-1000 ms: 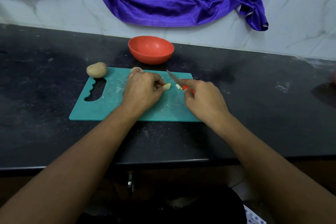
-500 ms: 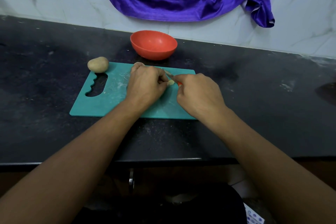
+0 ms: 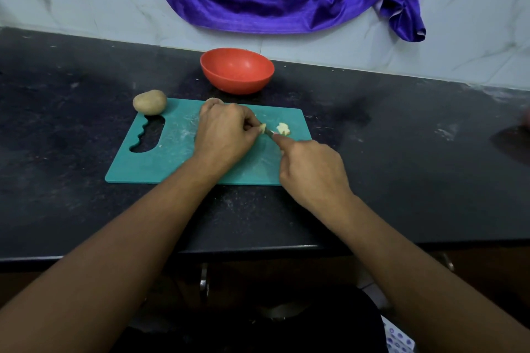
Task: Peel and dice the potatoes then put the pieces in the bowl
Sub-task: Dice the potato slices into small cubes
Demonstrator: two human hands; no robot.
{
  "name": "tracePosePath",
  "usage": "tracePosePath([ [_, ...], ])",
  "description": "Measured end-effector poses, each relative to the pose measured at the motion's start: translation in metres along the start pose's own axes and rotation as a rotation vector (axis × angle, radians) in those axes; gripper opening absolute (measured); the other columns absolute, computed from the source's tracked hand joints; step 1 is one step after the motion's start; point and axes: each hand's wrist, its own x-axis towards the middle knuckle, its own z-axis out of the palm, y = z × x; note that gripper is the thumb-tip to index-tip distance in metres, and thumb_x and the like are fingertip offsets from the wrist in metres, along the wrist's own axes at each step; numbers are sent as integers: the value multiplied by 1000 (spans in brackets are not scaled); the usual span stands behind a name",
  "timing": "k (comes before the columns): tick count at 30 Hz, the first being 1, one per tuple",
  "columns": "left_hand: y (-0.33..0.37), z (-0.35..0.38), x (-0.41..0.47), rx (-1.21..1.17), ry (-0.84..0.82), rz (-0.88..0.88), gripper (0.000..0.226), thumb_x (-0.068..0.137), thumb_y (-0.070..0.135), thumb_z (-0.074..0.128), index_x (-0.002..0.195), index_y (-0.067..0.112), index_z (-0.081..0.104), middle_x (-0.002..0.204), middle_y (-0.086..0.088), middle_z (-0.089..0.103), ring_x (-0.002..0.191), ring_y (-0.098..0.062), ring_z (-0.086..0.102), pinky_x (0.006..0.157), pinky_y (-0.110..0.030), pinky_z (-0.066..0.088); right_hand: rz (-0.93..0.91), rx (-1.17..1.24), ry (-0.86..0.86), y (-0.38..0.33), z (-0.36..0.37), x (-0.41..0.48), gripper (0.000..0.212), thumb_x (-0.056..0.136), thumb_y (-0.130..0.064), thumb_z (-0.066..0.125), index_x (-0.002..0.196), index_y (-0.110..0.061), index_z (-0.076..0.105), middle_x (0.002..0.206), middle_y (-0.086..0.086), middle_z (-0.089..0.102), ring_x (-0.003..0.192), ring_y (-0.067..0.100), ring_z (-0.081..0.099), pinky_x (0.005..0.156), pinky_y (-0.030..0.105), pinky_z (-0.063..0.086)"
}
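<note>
Dicing step. My left hand is pinching a small peeled potato chunk between thumb and fingertips, pressing it onto the teal cutting board. My right hand is gripping the knife, fingers curled round the handle, which is hidden. Only a sliver of blade is showing, its tip sitting right against the chunk. A few cut pieces are lying just beside the blade, to the right. The red bowl is sitting behind the board and looking empty from here, so by my read no transfer is done yet. 1 unpeeled potato is resting at the board's far left corner. A 2nd brownish lump is peeking out behind my left knuckles, probably another potato, can't confirm.

Risks:
- Chunk is tiny, so my fingertips are sitting almost on the blade line. Any slip is putting the edge into my thumb or finger.
- Piece is likely wet and starchy: too much side load and it's squirting out of the pinch and off the board.
- Cut pieces are lying near the board's right edge, so a careless knife sweep is knocking them onto the counter.
- Board is looking unanchored on a smooth top, so hard pressing is risking a skid.
</note>
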Motion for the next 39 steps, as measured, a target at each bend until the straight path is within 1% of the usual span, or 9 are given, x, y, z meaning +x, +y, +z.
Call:
tracePosePath([
  [4,1,-1,-1,40,-26,6,12,86,37,78,90,26,81,70,14,68,72,-9,41,102,-40,41,78,83,1,13,-3,8,50,102,-22,43,150,-35,50,94,6,70,77,27,58,64,35,40],
  [8,5,-6,-5,53,-45,27,12,87,24,75,97,24,82,77,7,72,81,-19,53,101,-37,38,145,197,-15,18,-4,18,46,101,-24,46,144,-36,58,98,3,72,78,23,61,68,34,48],
  [10,5,-5,-5,59,-40,40,9,86,27,77,94,24,82,77,6,73,82,-21,56,100,-38,39,151,249,-3,18,-9,20,45,101,-25,49,142,-38,60,102,2,73,74,20,56,69,33,49],
  [16,-2,0,-2,69,-24,33,26,83,46,81,72,23,76,70,7,66,72,-16,48,93,-38,41,87,218,34,5,-33,14,42,98,-23,52,136,-36,64,108,3,73,87,24,61,72,33,45],
  [21,0,-1,-2,77,-18,37,21,82,42,81,73,24,77,76,7,73,78,-20,61,98,-40,41,62,131,1,-9,-35,12,38,97,-21,51,129,-34,67,105,3,72,94,29,65,70,34,43],
  [24,2,-1,-2,93,-21,43,17,82,38,81,74,24,78,79,8,75,80,-21,63,99,-39,39,54,90,-1,-15,-32,15,39,97,-20,50,130,-31,67,105,5,72,96,31,66,72,36,46],
  [29,0,-1,-2,114,-42,47,12,82,28,72,74,22,79,74,6,75,76,-23,62,97,-37,38,35,45,-23,-25,-12,24,36,99,-20,47,131,-27,63,105,6,68,92,28,62,68,34,38],
  [34,-2,1,-2,100,-40,31,17,85,37,73,74,25,78,69,8,72,73,-18,58,103,-39,38,0,8,32,-20,2,9,46,101,-20,45,146,-28,52,96,4,67,85,29,65,64,34,37],
  [39,-2,3,-2,112,-20,34,17,84,35,74,71,24,77,69,10,71,71,-15,57,105,-38,37,13,25,31,-3,0,4,50,102,-23,43,151,-33,48,102,5,71,90,29,66,66,35,38],
])
